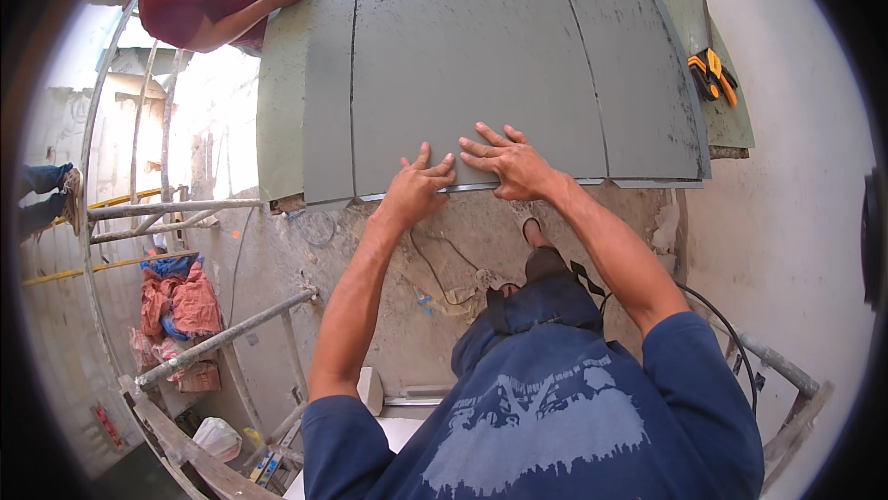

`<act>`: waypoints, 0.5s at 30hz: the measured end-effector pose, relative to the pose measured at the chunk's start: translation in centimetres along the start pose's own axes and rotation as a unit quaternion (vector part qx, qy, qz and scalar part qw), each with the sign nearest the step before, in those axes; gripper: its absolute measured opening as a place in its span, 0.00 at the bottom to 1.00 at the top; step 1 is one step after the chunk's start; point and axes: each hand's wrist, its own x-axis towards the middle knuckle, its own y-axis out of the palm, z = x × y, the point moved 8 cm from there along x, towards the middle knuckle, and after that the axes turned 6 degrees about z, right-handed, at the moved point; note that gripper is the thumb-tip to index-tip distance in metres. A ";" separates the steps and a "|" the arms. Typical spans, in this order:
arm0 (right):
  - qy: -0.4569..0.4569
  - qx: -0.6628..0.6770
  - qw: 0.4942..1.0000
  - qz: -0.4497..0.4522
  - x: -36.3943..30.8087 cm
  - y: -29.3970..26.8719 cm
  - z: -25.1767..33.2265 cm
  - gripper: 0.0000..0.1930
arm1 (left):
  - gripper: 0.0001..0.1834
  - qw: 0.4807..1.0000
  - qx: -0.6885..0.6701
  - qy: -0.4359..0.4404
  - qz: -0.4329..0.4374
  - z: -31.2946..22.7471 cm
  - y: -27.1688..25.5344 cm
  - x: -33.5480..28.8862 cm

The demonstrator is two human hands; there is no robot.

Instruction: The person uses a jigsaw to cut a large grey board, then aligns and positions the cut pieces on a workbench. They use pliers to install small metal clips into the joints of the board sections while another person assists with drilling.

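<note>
Clearly, both grips unclenched: left grip (416,190), right grip (518,168) spread on near edge of grey sheet (462,56), which stretches away beyond them over counter (280,130). Best press evenly, palms flat, skin clear of possibly sharp rim. White plastic bag (218,438) behind, left of left grip; contents unclear.

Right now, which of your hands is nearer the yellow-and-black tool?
Right. The right hand is on the grey panel, left of the tool; the left hand is farther left, at the panel's near edge.
</note>
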 end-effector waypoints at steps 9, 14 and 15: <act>-0.019 -0.013 1.000 -0.021 -0.2 0.0 -0.5 0.46 | 0.26 1.000 0.027 0.008 0.002 0.1 0.3 0.3; 0.036 -0.052 0.997 0.035 -3.2 -1.8 -3.6 0.54 | 0.26 1.000 0.023 -0.010 0.016 -0.2 -0.2 0.8; 0.045 -0.055 0.996 0.054 -4.2 -2.0 -4.2 0.54 | 0.26 1.000 0.018 -0.012 0.020 -0.1 0.0 0.6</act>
